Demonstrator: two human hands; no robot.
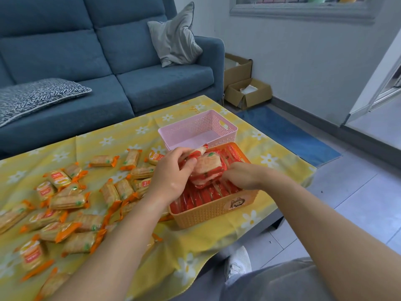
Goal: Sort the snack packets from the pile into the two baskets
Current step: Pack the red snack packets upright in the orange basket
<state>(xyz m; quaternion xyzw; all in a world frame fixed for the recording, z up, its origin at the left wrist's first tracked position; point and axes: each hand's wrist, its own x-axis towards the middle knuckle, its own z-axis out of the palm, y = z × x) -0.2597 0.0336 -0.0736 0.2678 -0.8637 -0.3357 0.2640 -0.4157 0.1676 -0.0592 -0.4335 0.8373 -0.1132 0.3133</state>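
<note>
Stack of red packets is sitting over orange basket; left hand is gripping it; right hand is probably pinching its edge. Loose squeeze is risking spill into unsorted pile.

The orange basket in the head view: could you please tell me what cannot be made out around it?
All in the head view:
Right hand fingertips: buried among the red packets, so its grip is unclear.
Orange basket floor: covered by packets.
Orange packets: pile cut off by the left edge, some hidden under the left hand and forearm.
Packet print: too blurred to read.
</note>
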